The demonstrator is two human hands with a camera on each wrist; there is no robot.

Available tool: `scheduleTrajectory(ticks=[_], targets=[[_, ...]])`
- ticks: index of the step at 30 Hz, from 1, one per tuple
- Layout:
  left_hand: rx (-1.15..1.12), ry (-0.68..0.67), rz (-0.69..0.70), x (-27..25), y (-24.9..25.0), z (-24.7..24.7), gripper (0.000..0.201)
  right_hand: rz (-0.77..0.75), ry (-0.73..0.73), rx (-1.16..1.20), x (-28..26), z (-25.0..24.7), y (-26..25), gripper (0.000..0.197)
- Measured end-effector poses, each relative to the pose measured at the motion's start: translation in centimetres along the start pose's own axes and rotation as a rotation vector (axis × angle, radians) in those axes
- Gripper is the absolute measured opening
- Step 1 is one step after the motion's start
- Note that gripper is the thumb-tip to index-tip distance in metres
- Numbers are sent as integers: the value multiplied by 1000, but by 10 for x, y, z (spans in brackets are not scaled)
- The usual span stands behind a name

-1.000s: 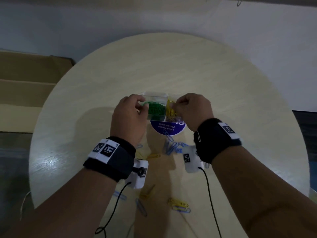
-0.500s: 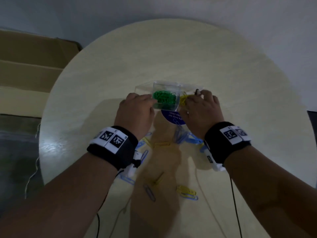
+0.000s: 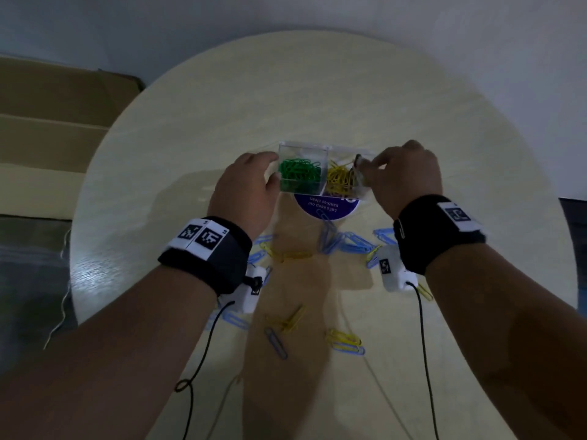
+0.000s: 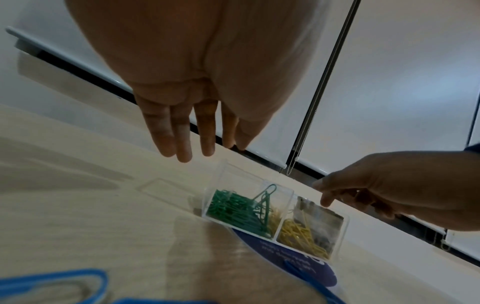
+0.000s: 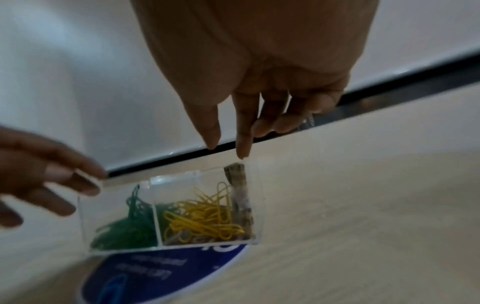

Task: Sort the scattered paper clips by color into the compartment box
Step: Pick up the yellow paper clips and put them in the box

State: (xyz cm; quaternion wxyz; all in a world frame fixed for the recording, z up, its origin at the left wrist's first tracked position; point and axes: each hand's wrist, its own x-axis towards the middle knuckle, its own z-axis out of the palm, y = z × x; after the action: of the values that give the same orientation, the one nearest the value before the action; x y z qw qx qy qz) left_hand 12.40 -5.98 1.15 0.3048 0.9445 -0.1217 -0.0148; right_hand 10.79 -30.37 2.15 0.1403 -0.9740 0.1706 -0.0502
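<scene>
Loose blue clips [image 3: 346, 241] and yellow clips [image 3: 290, 319] lie scattered below both wrists, unsorted. Beyond them, the compartment box [image 3: 303, 147] sits between the fingertips: green left cell, yellow right. Left hand [image 3: 244, 192] fingers straight, just beside the box's left wall. Right hand [image 3: 403, 176] fingers extended at the right wall, gripping nothing visible. Risk: light box may slide or tip if nudged, spilling sorted clips.
</scene>
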Motion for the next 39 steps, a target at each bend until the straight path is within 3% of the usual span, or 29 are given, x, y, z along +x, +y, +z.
scheduleTrajectory(ticks=[2,5,10,18,24,29,35,39], targets=[[9,-6,-31,8,3,3,33,-54,-112,-222,8,6,-5,55],[-10,-26,-55,18,5,8,35,-124,-175,-337,18,15,-6,55],[-30,-12,-61,26,3,14,35,-28,-253,-193,25,16,-15,53],[-26,1,-39,27,1,14,37,15,-186,-157,18,26,-31,50],[-72,-10,-51,25,0,11,36,18,-317,-91,24,5,-33,53],[-61,-8,-46,24,1,9,36,-48,-324,-163,28,-5,-25,55],[-59,-5,-64,26,2,9,35,-244,-275,-351,28,0,-27,46],[-47,8,-62,26,2,9,36,-138,-317,-293,31,3,-31,41]])
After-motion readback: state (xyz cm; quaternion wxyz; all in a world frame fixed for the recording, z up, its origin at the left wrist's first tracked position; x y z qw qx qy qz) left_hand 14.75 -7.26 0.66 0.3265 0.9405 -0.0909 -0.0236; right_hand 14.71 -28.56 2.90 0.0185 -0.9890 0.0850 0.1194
